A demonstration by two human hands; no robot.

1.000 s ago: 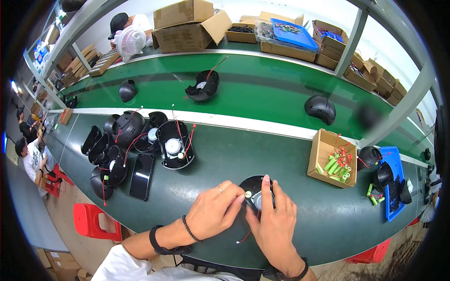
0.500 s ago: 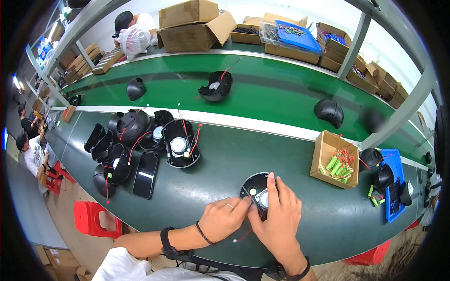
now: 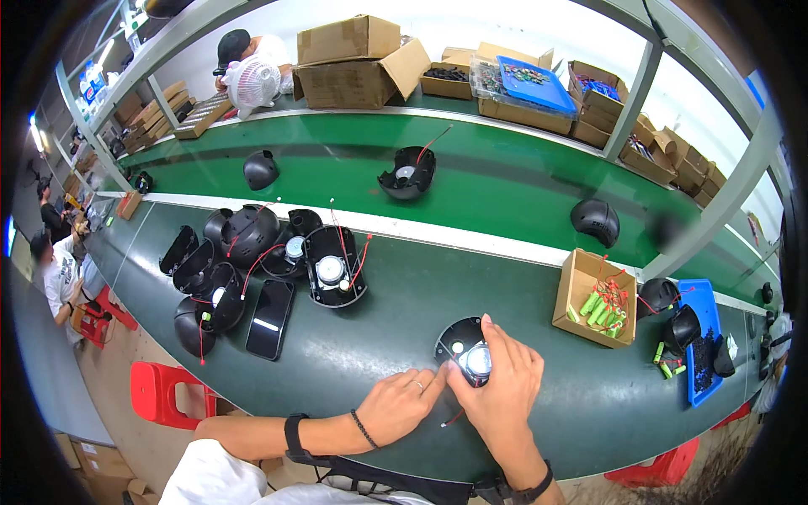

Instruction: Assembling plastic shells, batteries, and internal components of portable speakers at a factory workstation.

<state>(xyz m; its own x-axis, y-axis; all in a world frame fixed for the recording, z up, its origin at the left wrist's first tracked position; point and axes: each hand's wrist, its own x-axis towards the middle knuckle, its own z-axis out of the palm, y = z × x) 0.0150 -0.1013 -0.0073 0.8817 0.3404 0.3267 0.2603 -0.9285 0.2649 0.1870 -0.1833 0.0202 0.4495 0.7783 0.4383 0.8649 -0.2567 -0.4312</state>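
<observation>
My right hand [image 3: 505, 379] grips a round black speaker housing [image 3: 451, 330] from its right side, thumb across the near rim. Inside the housing is a silver speaker [image 3: 478, 360], with a small pale round part [image 3: 458, 347] beside it. My left hand [image 3: 402, 406] is closed, its fingertips pressed together at the housing's near-left edge; whatever they pinch is too small to make out. A thin red wire [image 3: 454, 417] with a white plug comes out below the housing, between my hands.
Several black housings [image 3: 249, 231] and a phone [image 3: 270, 320] lie at left. On the right stand a cardboard box [image 3: 566, 295] of green batteries and a blue tray [image 3: 709, 383]. More shells rest on the green belt [image 3: 497, 202] behind. A person [image 3: 63, 273] sits far left.
My left hand has drawn slightly back from inside the housing to its near-left edge. The right hand keeps its hold, and more of the speaker shows. The whole view has shifted a little.
</observation>
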